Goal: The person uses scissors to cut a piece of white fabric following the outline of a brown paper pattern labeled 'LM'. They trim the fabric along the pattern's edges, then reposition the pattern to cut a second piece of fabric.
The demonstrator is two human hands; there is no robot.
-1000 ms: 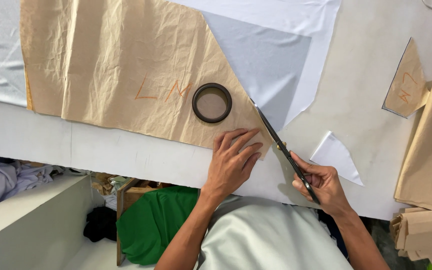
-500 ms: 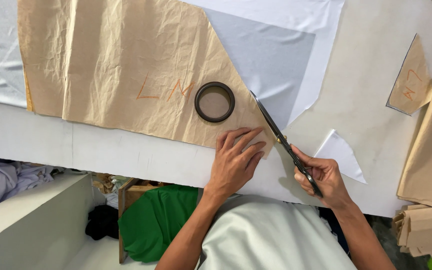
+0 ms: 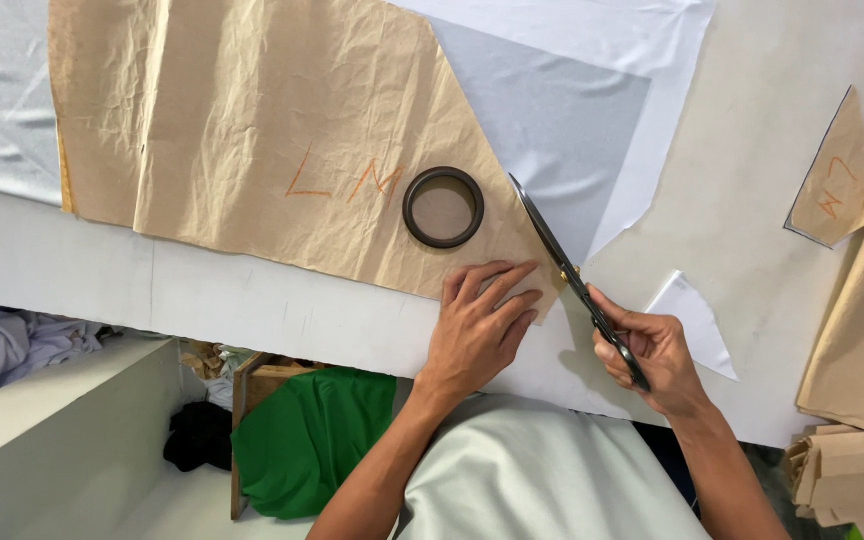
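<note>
A large crumpled brown paper pattern [image 3: 252,130] with orange marks lies over pale grey-white fabric [image 3: 562,110] on a white table [image 3: 252,300]. A dark ring weight [image 3: 443,206] rests on the pattern near its lower right corner. My left hand [image 3: 477,325] presses flat on that corner, fingers spread. My right hand [image 3: 652,350] grips black scissors [image 3: 562,265], their blades lying along the pattern's slanted right edge, over the fabric.
A small white fabric offcut [image 3: 697,320] lies right of my right hand. A small brown pattern piece [image 3: 837,180] and folded brown paper sheets [image 3: 862,330] sit at the right edge. Below the table are a green cloth [image 3: 312,440] in a wooden box and a black cloth [image 3: 197,435].
The scissors have advanced up along the pattern's slanted edge, and my right hand followed them. My left hand stayed pressed on the corner.
</note>
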